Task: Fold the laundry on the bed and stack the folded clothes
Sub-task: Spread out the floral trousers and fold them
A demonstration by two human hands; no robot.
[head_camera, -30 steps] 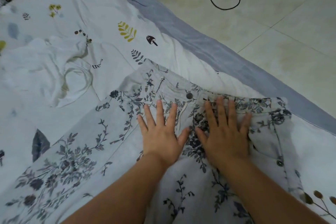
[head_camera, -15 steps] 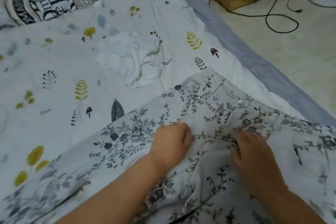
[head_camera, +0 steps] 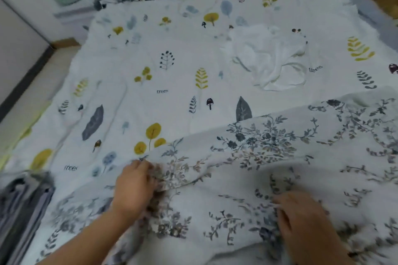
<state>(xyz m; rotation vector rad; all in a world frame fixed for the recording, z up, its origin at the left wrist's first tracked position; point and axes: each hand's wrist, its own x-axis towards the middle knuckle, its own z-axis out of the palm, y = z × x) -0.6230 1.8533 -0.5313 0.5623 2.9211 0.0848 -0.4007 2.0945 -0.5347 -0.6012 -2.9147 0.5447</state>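
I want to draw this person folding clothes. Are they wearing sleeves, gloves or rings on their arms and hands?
No sleeves show: both forearms are bare up to the picture's edge. The left hand and right hand wear no gloves. No ring, watch or bracelet shows, though the picture is blurry.

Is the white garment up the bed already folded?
No. The white garment lies crumpled on the bedsheet, beyond the floral trousers that both hands grip.

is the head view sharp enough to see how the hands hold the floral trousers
Head view: motion blur smears both the left hand and the right hand on the floral trousers, strongest at the lower edges; fingers look curled into cloth. Lighting is soft, without glare.
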